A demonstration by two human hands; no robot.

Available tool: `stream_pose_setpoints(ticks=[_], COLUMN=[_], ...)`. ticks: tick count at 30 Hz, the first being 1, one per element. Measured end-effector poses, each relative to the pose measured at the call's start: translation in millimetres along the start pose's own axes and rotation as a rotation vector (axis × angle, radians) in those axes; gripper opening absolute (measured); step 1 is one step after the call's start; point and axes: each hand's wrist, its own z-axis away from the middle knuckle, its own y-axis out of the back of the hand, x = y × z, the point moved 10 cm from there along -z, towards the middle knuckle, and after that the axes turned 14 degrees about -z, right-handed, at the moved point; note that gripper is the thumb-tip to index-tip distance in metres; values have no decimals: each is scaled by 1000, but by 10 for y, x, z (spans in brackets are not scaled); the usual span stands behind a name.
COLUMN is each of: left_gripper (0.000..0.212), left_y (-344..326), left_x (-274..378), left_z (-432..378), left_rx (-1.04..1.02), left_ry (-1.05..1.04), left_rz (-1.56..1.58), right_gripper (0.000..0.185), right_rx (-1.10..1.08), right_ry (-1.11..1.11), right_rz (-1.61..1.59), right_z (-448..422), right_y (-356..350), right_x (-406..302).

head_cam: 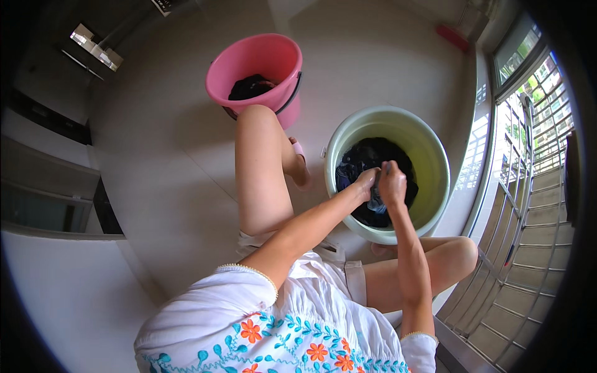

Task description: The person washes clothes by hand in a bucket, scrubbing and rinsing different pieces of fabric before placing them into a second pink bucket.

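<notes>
A green plastic tub (431, 205) stands on the floor between my knees, with dark wet clothes (373, 149) lying in it. Over the tub, my left hand (367, 183) is closed on a dark wet cloth (378, 203). Close beside it on the right, my right hand (392, 183) grips the same cloth, its fingers curled in a fist. Part of the cloth hangs below the hands, above the other clothes. How the fingers wrap the cloth is partly hidden.
A pink plastic bucket (219, 77) with a black handle stands beyond my left knee and holds dark clothes (252, 87). On the right runs a low ledge beneath a window with metal bars (536, 224). A red object (452, 38) lies near the far right corner.
</notes>
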Motion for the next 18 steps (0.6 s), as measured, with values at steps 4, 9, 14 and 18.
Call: stream_pose_setpoints(ticks=[4,9,14,18], left_gripper=[23,10,44,29], left_y=[-148,-56,66,49], left_x=[-54,327,800,953], left_z=[15,124,382,473], left_rx=[-41,32,204,128], left_ry=[-70,-282,-561,-596], left_rz=[-230,-746,-922,-1049], right_gripper=[30,30,28,24], right_rx=[118,-33,-134,-123], right_ry=[-68,-278,-380,-272], right_rz=[93,-269,-599,-557], right_z=[-128,-188,-100,-127], right_y=[352,368,240,256], right_x=[379,696,671,561])
